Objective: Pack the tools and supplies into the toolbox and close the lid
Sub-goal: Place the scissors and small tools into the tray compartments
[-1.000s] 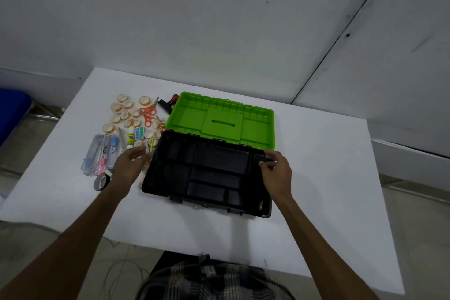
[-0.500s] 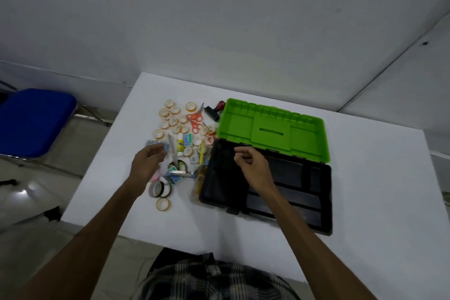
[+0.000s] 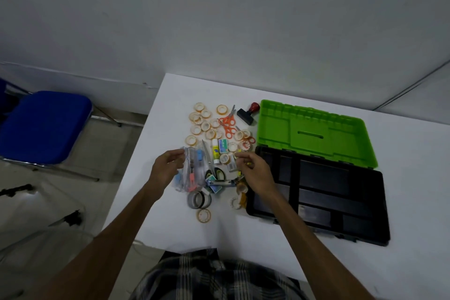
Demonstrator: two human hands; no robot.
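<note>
**Over the supplies, beside an open toolbox**

From the head view, both hands are seen above the heap of supplies. The left hand [image 3: 166, 170] is held with fingers curled at the edge of a clear pouch [image 3: 192, 173]; whether it is pinched cannot be told. The right hand [image 3: 255, 171] is curled, fingertips drawn narrow over something small and yellowish that is too blurred to name, so a hold cannot be confirmed. Items under the right palm are hidden. Beyond the fingertips lie tape rolls [image 3: 205, 126], orange scissors [image 3: 227, 124], a glue stick [image 3: 215, 153] and a stamp [image 3: 248, 114]. To the right of the right fingers sits the toolbox [image 3: 316, 190], its black tray bare, its green lid [image 3: 314, 134] laid open. Everything rests on a white table [image 3: 401, 178]; a blue chair [image 3: 43, 126] stands to the left by a grey wall.
</note>
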